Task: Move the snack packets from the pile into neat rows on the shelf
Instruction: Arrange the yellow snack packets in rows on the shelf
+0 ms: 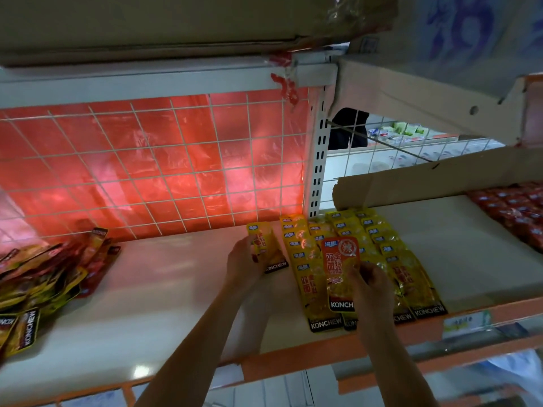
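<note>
**A:** What is the head camera showing?

**B:** It is looking down at a white shelf [164,289] with an orange front edge. Two bare arms are reaching in from below.

**A:** What is the left hand doing?

**B:** The left hand [246,259] is gripping a yellow packet [266,248], its fingers [252,251] curling round the packet's left edge. The packet is tilting up off the shelf, just left of the rows.

**A:** And the right?

**B:** The right hand [371,282] is pinching an orange packet [340,271] at its right edge, with its fingers [363,273] curled. That packet is lying over the rows [379,239], near their front.

**A:** Where are the rows sitting?

**B:** They are lying right of the shelf's middle. Yellow packets are overlapping like tiles, running from the back to the front edge.

**A:** And the pile?

**B:** The pile [44,277] is lying at the shelf's far left, a loose heap of yellow and red packets, well apart from both hands.

**A:** Anything else?

**B:** A white wire grid [147,160] is backing the shelf, with red plastic glowing behind it. Red packets [511,207] are lying in the next bay to the right, near a cardboard strip [440,183].
</note>
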